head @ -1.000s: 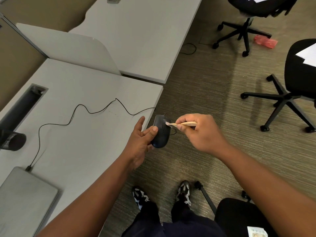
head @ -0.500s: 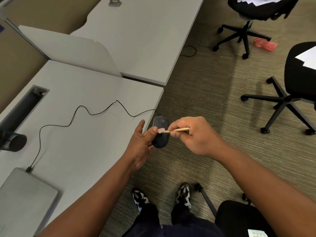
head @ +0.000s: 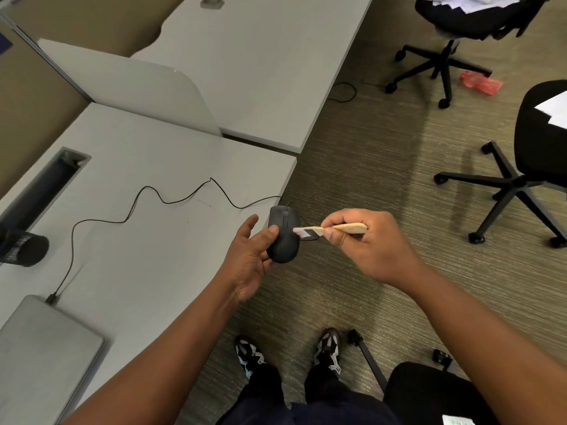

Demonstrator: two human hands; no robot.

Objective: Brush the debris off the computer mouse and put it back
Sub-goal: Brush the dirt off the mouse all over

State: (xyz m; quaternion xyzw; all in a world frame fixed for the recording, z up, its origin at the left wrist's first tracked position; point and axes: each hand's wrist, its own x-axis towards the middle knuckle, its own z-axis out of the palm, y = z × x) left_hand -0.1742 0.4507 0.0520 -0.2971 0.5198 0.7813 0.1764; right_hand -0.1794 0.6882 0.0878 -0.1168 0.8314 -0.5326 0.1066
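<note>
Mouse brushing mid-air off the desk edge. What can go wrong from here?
1. The left hand holds the mouse only by thumb and fingertips, past the desk edge over carpet; a firm brush stroke might knock it loose.
2. The cable trails across the desk to the laptop; pulling farther could tug the plug.

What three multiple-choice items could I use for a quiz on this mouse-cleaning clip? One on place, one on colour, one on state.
1. Where is the computer mouse?
A. flat on the desk
B. held past the desk edge, over the carpet
C. on a chair

2. What colour is the brush handle?
A. light wood
B. red
C. black

3. What is the laptop's state?
A. open
B. lid shut
C. upside down on the floor

Answers: B, the left hand holds it beyond the desk; A, pale wood shows in the right hand; B, only its grey lid shows.
</note>
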